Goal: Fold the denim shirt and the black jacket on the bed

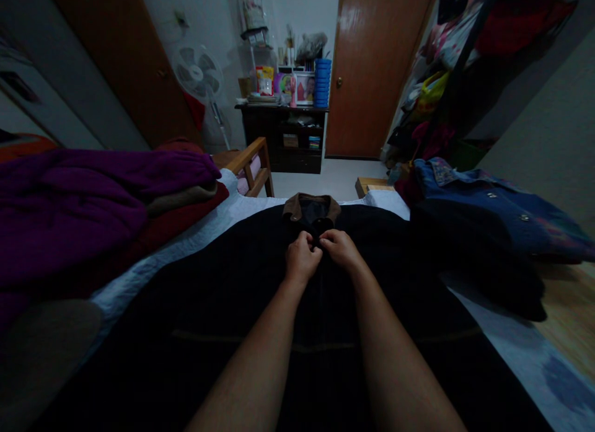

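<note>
A dark jacket [223, 283] with a brown collar [292, 207] lies spread out, collar end away from me. Just below the collar, my left hand [302, 257] pinches the jacket's front edge, its fingers curled. Close beside it, my right hand [341, 247] also has thumb and fingertips pressed together on the front opening. The two hands nearly meet at the middle of the jacket. A round button shows on the collar's left side. What exactly lies between the fingertips is too dark and small to make out.
Purple clothing [83, 196] is piled at the left over a dark red garment [186, 224]. At the right lies a blue denim garment [502, 202]. Under the jacket is a light patterned bedsheet [251, 207]. Beyond stand a wooden chair [260, 162], a dark cabinet [260, 134] and a fan [198, 72].
</note>
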`<state>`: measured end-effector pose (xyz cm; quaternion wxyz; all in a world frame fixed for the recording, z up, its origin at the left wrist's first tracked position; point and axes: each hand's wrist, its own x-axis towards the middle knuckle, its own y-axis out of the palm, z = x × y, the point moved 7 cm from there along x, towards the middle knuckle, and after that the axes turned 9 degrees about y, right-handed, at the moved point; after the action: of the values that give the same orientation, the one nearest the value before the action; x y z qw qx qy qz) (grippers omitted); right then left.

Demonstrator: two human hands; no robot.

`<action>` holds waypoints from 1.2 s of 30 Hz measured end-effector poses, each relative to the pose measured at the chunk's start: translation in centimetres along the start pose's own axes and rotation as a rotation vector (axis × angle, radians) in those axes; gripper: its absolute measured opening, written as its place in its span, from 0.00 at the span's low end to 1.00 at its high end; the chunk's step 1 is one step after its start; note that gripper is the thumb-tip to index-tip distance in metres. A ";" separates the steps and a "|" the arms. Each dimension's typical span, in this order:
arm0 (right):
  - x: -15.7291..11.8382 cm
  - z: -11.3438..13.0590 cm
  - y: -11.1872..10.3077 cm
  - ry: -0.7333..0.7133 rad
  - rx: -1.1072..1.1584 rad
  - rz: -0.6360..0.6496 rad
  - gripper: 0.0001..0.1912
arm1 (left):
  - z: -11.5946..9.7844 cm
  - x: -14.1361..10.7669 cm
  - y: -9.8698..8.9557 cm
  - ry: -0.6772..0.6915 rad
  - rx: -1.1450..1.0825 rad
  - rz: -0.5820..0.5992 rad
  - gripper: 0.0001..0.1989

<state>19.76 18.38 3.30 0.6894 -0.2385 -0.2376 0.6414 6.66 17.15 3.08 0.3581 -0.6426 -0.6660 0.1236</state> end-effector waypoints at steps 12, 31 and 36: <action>0.1 0.1 0.1 -0.038 -0.054 -0.043 0.08 | 2.6 1.0 1.2 -0.104 -0.423 0.047 0.13; 3.5 -2.8 1.1 0.068 -0.357 -0.064 0.20 | -0.3 0.2 1.0 0.130 0.056 0.103 0.16; 6.3 -3.9 -0.3 0.180 -0.471 -0.011 0.21 | -1.0 -0.2 1.5 0.183 0.072 0.163 0.21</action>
<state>22.85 24.55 0.64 0.6366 -0.4472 -0.3195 0.5409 8.41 16.88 2.76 0.4289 -0.6900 -0.5711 0.1173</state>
